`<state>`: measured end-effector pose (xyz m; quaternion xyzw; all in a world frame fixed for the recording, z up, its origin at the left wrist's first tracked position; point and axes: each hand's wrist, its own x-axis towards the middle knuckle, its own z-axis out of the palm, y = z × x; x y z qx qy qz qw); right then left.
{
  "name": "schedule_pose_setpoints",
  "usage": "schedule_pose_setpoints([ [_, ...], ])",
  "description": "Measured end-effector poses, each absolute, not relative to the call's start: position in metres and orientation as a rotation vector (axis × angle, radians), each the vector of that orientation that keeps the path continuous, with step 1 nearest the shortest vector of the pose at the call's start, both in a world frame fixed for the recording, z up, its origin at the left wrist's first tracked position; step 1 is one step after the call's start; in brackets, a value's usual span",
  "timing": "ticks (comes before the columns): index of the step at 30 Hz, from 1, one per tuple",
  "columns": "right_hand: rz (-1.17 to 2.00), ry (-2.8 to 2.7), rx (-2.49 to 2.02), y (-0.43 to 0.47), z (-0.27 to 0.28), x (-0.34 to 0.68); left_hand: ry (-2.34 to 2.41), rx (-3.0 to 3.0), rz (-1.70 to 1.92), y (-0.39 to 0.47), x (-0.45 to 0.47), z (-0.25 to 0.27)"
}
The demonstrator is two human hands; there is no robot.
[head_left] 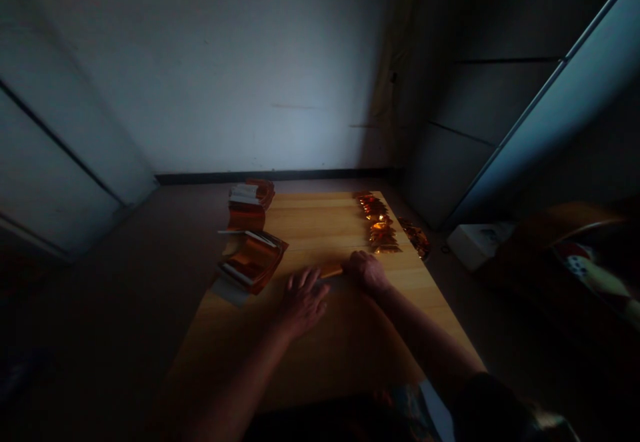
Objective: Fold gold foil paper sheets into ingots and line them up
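Note:
A narrow orange foil paper (331,271) lies on the wooden table, stretched between my two hands. My left hand (304,301) rests low over its left end, fingers spread and stretched out. At the other end, my right hand (367,273) is closed, its curled fingers pinching the paper; the fingertips are partly hidden. Left of my left hand lies a stack of copper-coloured foil sheets (255,259) with pale edges. Beyond my right hand, a row of shiny folded foil pieces (383,229) runs along the table's right side.
More foil sheets (253,193) hang over the far left corner of the table (310,219). Beside the right edge, a heap of shiny foil pieces (415,237) sits lower down. A white box (475,245) stands on the floor at right. The wall (280,95) rises behind the table.

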<state>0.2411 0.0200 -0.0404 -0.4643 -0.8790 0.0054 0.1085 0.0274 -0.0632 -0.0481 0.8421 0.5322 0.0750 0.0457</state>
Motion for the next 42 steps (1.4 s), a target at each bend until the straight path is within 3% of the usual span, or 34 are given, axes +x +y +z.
schedule_pose_setpoints([
  [5, 0.381, -2.128, -1.547, 0.033, -0.023, 0.214, 1.648, 2.547, 0.161, -0.062, 0.028, -0.052],
  [9, 0.721, -2.139, -1.836, 0.037, -0.019, 0.182, 1.663, 2.518, 0.093, -0.059, 0.030, -0.054],
  [18, 0.597, -2.140, -2.085, 0.027, -0.016, 0.163, 1.659, 2.465, 0.068, -0.058, 0.032, -0.050],
  [42, 0.510, -2.065, -2.034, 0.045, -0.030, 0.229, 1.653, 2.551, 0.236, -0.060, 0.029, -0.053],
])
